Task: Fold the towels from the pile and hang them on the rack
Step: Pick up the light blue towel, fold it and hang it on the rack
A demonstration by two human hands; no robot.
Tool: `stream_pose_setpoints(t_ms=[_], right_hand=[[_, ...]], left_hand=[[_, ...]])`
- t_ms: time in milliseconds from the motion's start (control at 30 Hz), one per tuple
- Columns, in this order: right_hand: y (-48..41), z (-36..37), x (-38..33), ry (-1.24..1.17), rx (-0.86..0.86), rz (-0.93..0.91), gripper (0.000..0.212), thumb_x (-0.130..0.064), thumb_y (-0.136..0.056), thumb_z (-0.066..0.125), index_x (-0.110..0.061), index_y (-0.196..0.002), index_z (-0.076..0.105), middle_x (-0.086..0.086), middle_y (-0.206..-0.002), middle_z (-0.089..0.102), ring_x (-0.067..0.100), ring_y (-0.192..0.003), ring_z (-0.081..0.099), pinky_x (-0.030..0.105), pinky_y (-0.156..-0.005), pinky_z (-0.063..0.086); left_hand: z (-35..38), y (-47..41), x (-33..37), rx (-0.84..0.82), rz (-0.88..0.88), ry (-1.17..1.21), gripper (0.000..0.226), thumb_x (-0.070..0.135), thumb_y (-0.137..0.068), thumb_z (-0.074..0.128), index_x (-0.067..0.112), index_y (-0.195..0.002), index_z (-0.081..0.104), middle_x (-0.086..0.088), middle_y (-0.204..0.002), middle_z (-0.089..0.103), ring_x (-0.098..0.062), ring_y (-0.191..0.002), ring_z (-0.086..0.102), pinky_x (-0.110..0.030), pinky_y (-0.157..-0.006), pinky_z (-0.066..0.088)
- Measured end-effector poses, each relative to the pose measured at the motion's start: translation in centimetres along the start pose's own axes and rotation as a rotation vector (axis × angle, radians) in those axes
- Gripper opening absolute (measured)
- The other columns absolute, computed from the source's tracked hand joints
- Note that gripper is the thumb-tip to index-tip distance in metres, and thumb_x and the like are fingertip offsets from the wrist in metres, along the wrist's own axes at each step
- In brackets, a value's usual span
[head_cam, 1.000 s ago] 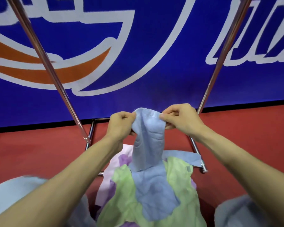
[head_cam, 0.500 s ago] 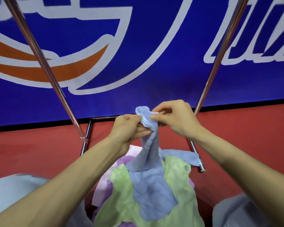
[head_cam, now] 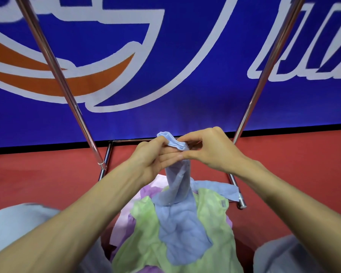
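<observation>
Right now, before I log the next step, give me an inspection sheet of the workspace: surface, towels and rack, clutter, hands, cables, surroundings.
Surface: red floor; what the pile rests on is hidden.
Job's things: blue towel lifted by its bunched top edge, lower part lying on the green towel; purple towel beneath; chrome rack behind the pile, no towel on its visible poles.
Clutter: nothing seen.
Grippers: left hand and right hand both pinch the blue towel's top edge, close together.
Cables: nothing seen.
Surroundings: blue banner with white and orange graphics behind the rack.
</observation>
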State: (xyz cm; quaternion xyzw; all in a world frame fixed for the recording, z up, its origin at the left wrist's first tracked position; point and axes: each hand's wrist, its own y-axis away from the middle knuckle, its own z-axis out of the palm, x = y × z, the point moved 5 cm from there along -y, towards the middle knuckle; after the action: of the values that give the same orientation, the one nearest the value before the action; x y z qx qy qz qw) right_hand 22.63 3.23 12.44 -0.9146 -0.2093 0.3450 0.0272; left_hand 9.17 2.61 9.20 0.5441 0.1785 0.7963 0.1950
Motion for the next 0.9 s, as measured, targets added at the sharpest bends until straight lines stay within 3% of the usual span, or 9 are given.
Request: stream_pose_setpoints(t_ms=[100,200,333,433,533,600,700,767,900], right_hand=[[-0.1,-0.5,0.2,0.026,0.033,-0.007,0.020,-0.014,-0.083,0.071,-0.015,-0.102,0.075,-0.001,-0.093,0.076,0.007,-0.086,0.068,0.019,-0.080,0.049],[-0.1,-0.7,0.2,0.051,0.054,-0.018,0.016,-0.010,-0.086,0.065,-0.014,-0.099,0.073,-0.003,-0.087,0.075,0.007,-0.079,0.064,0.012,-0.073,0.045],[-0.3,-1.1,0.3,0.065,0.110,0.002,0.016,-0.005,-0.086,0.062,-0.012,-0.096,0.072,-0.010,-0.066,0.060,0.007,-0.067,0.050,0.007,-0.062,0.035],[-0.5,-1.4,0.5,0.048,0.140,0.012,0.017,-0.004,-0.086,0.062,-0.014,-0.096,0.072,-0.014,-0.069,0.059,-0.003,-0.065,0.053,0.005,-0.064,0.034],[-0.5,-1.8,0.5,0.000,0.150,0.010,0.019,-0.004,-0.087,0.060,-0.015,-0.097,0.071,-0.010,-0.077,0.064,0.007,-0.072,0.056,0.012,-0.070,0.040],[-0.5,-2.1,0.3,-0.039,0.147,-0.008,0.020,-0.003,-0.088,0.058,-0.016,-0.096,0.070,-0.009,-0.082,0.067,0.013,-0.079,0.060,0.021,-0.077,0.045],[-0.3,-2.4,0.0,-0.114,0.137,-0.039,0.020,-0.003,-0.087,0.056,-0.018,-0.094,0.068,-0.005,-0.087,0.070,0.017,-0.084,0.064,0.036,-0.082,0.051],[-0.3,-2.6,0.0,-0.166,0.155,-0.043,0.019,-0.004,-0.087,0.055,-0.017,-0.094,0.067,-0.001,-0.088,0.070,0.021,-0.086,0.065,0.044,-0.083,0.051],[-0.3,-3.4,0.2,-0.341,0.218,0.007,0.018,-0.002,-0.090,0.054,-0.015,-0.095,0.065,0.007,-0.093,0.069,0.028,-0.089,0.065,0.048,-0.084,0.053]], left_hand=[[0.2,0.0,0.0,-0.030,0.002,-0.020,0.025,0.003,-0.093,0.042,-0.009,-0.095,0.064,-0.021,-0.087,0.073,-0.025,-0.072,0.073,-0.027,-0.065,0.061],[-0.1,-0.2,0.2,-0.026,0.032,-0.158,0.028,0.009,-0.092,0.043,-0.004,-0.098,0.067,-0.017,-0.093,0.075,-0.024,-0.086,0.073,-0.030,-0.078,0.058],[-1.0,-0.1,0.9,0.113,0.121,-0.357,0.016,0.015,-0.087,0.048,0.011,-0.087,0.063,-0.007,-0.081,0.070,-0.019,-0.067,0.063,-0.028,-0.063,0.045],[-1.5,-0.4,1.8,0.173,0.205,-0.477,0.016,0.014,-0.078,0.058,0.011,-0.094,0.058,-0.008,-0.090,0.058,-0.018,-0.072,0.055,-0.029,-0.066,0.043],[-1.9,-0.7,3.4,0.158,0.319,-0.763,0.064,0.015,-0.075,0.074,0.018,-0.131,0.044,-0.002,-0.120,0.048,-0.017,-0.105,0.053,-0.030,-0.087,0.045],[-1.6,-0.4,3.7,0.068,0.357,-0.876,0.079,0.020,-0.072,0.081,0.024,-0.138,0.039,0.004,-0.126,0.046,-0.014,-0.114,0.050,-0.030,-0.095,0.045],[-0.9,0.0,3.2,-0.065,0.395,-0.882,0.048,0.024,-0.075,0.079,0.019,-0.119,0.061,0.008,-0.108,0.062,-0.007,-0.097,0.058,-0.017,-0.081,0.046],[-0.6,0.3,3.4,-0.057,0.481,-0.827,0.023,0.024,-0.080,0.075,0.010,-0.097,0.070,0.002,-0.084,0.064,-0.010,-0.077,0.055,-0.022,-0.070,0.043],[-0.3,0.9,4.1,-0.010,0.589,-0.632,0.021,0.025,-0.083,0.072,0.006,-0.091,0.072,-0.009,-0.085,0.070,-0.010,-0.075,0.058,-0.032,-0.073,0.048]])
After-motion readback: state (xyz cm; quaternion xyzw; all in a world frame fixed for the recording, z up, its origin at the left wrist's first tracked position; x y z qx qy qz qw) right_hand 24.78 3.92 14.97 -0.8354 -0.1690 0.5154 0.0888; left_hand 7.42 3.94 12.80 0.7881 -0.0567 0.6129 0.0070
